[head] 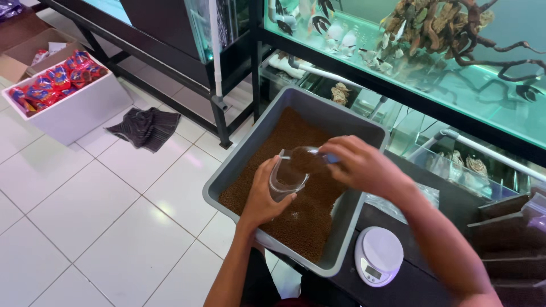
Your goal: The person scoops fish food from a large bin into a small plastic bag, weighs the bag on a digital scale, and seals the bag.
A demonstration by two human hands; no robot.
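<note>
Head view looked down on a grey plastic tub [347, 224] filled with small brown pellets [310, 219], set at the edge of a dark table [443, 199]. The left hand [261, 196] was wrapped around a clear plastic bag [287, 173], gripping it from below and holding its mouth open over the pellets. The right hand [361, 165] was closed on a clear scoop [310, 154] with a blue handle [332, 158], tipped at the mouth of the bag; brown pellets showed through the scoop's wall. Both hands hung above the middle of the tub, the bag just over the pellet surface.

Just beside the tub's near right corner sat a round white kitchen scale [378, 256] with a small display, on the same table. Behind the right forearm lay some clear plastic wrapping [398, 202], partly hidden by the arm. Further right stood a row of filled bags [512, 239], dark with pellets.

Behind the tub ran a large lit aquarium [455, 68] on a black metal stand [222, 102], with branching driftwood [443, 28] and several fish [341, 31] inside, and lower glass compartments beneath it. On the white tiled floor [102, 204] to the left lay a crumpled dark striped cloth [145, 128]. Well apart, at the upper left, a white box [74, 113] held red and blue packets [54, 79], with an open cardboard box [28, 54] touching it behind.
</note>
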